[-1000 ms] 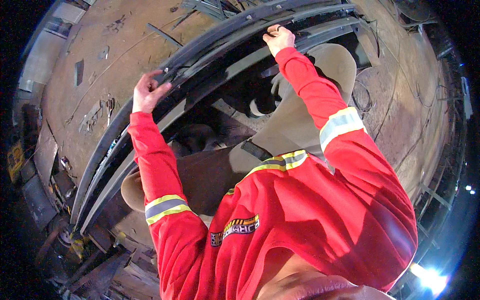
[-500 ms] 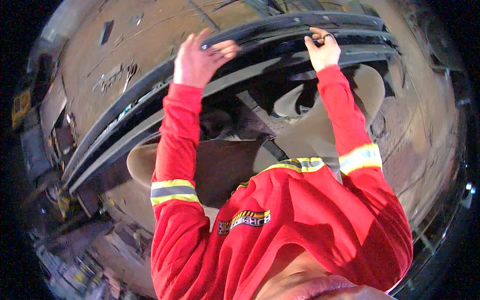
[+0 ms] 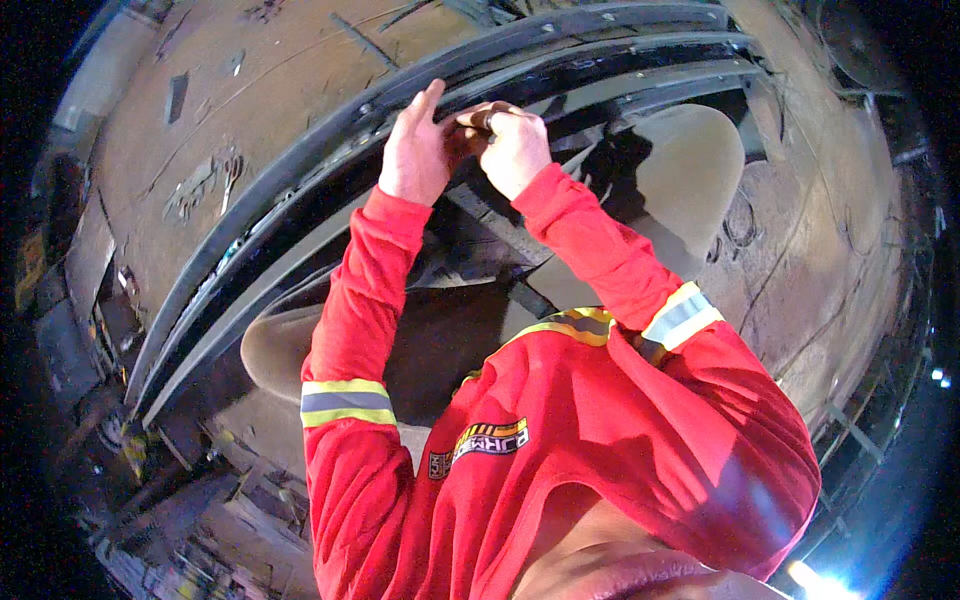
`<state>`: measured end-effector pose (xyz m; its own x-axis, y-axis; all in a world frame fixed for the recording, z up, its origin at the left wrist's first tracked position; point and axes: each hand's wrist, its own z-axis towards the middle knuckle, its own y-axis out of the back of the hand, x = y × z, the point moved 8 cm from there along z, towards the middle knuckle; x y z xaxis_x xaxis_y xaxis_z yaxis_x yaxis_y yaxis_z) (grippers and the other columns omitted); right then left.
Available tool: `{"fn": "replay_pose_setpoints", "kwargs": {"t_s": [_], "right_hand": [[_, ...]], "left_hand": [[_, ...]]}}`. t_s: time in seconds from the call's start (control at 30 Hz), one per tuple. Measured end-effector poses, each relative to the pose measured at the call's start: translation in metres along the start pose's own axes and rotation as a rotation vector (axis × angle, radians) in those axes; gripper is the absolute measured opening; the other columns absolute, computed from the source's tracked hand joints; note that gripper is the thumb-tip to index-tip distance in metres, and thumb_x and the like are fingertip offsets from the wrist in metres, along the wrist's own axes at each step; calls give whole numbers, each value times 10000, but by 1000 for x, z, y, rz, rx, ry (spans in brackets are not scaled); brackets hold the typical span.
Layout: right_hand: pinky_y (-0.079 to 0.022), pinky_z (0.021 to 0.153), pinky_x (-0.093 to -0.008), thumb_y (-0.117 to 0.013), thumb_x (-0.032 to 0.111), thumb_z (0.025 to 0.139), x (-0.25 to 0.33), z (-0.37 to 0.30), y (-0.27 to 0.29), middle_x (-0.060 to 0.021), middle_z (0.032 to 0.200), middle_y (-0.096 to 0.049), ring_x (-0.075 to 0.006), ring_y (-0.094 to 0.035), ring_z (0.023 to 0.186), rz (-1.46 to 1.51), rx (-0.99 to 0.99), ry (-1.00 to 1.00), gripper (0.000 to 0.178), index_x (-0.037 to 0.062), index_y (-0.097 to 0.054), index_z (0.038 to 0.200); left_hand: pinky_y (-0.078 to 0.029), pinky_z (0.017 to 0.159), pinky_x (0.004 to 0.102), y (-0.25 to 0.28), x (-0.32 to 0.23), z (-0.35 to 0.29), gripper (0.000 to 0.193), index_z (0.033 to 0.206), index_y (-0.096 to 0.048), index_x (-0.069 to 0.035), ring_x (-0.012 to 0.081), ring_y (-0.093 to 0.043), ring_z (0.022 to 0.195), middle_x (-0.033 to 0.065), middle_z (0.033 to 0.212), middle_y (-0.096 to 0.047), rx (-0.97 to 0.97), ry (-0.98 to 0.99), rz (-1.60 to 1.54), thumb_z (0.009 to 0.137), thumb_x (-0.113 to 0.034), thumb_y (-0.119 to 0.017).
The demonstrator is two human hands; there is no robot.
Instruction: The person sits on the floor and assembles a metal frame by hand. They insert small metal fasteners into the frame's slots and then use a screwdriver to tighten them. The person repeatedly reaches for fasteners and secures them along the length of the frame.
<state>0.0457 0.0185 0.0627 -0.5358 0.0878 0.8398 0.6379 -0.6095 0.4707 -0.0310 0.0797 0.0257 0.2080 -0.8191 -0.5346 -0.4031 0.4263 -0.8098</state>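
While both arms reach up from 6 o'clock, the hands meet at 12 o'clock of the head view, against a dark curved rail (image 3: 300, 190). Left hand (image 3: 415, 150): fingers extended and together, palm toward the right hand, holding nothing that shows; it seems to brace or shield the work point. Right hand (image 3: 512, 145): curled, thumb and forefinger pinched on a small dark piece (image 3: 482, 118), kind too small to tell. Piece sits just at the rail's edge, between the two hands, likely so it can be steadied from both sides.

Rail sweeps from 8 o'clock to 1 o'clock as stacked bands with small studs. Brown plate (image 3: 230, 90) lies beyond it at 10 o'clock; a pale rounded part (image 3: 690, 170) at 2 o'clock. Red sleeves (image 3: 350, 330) with reflective bands fill 6 o'clock.
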Motion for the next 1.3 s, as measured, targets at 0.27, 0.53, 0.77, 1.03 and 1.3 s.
{"fn": "replay_pose_setpoints", "kwargs": {"t_s": [0.27,0.53,0.77,1.03,1.3], "right_hand": [[-505,660,-309,-699,30,664,-29,8,29,-116,765,-659,-210,-637,689,123,-250,-133,120,41,-667,779],[-511,706,-301,-740,176,637,-138,49,125,-85,772,-679,-207,-654,717,-296,-385,-362,206,59,-663,788],[-515,709,-298,-738,136,648,-151,53,109,-85,786,-674,-198,-651,721,-287,-368,-284,177,68,-671,798],[-511,681,-325,-745,117,631,-150,49,105,-103,792,-652,-226,-635,699,-380,-413,-225,192,62,-667,797],[-505,700,-340,-734,122,632,-156,44,104,-108,788,-666,-250,-638,713,-284,-467,-204,167,58,-657,765]], "left_hand": [[-407,901,391,-8,-4,4,608,1408,-178,-129,299,-531,1049,218,1208,-493,-56,-119,118,916,-399,-412],[-478,722,278,40,-68,-4,350,1201,-460,-24,180,-614,824,125,969,-625,-378,-406,635,903,-201,-510],[-453,693,239,43,-88,-7,312,1174,-502,-24,134,-600,784,92,955,-626,-466,-563,987,900,-172,-526],[-447,717,248,49,-80,-2,286,1143,-525,-17,129,-594,757,94,943,-627,-446,-528,959,905,-175,-520],[-456,717,247,53,-79,1,260,1119,-542,-10,129,-597,752,91,924,-626,-462,-487,997,910,-159,-505]]}}
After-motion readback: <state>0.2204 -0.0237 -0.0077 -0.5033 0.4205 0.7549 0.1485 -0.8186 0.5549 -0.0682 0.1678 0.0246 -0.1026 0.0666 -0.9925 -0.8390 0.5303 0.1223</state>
